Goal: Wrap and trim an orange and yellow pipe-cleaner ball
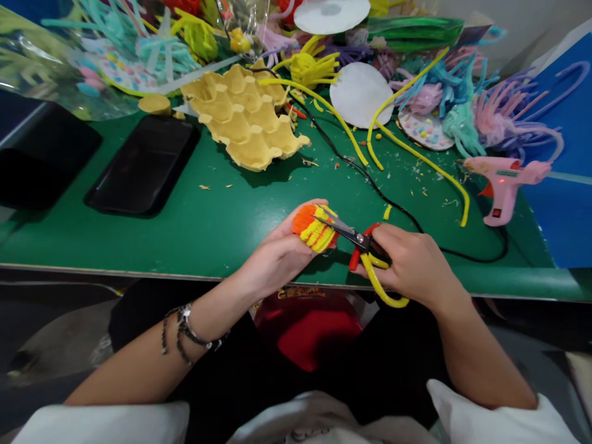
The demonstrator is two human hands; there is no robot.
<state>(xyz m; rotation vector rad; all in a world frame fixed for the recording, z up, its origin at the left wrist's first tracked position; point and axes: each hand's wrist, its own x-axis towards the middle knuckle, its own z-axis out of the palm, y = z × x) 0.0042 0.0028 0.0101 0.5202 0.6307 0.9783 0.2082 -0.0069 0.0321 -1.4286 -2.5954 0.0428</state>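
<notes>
Fuzzy ball: an orange and yellow fuzzy ball [312, 229] of wound wire stems, held over the near edge of the table, just in front of the body.
Left hand: the left hand [277, 253] is closed around the ball from below, and the thumb lies close to the yellow coils.
Scissors: the scissors [354, 235] have red and yellow handles. The blades point left and the tips touch the yellow part of the ball. The blades look almost together.
Right hand: the right hand [411, 265] grips the scissors handles, and a yellow stem [386, 293] hangs in a loop under it.
Table: a green table [208, 228] with small cut scraps on it.
Further out: a yellow egg tray [245, 117], a pink glue gun [504, 179] with its black cable [393, 203], a black tray [143, 163], white discs [358, 92].
Risk: I think the blade tips are very near to the left thumb, so a slip could nick it. A cut too deep could also open the coils and loosen the ball.
</notes>
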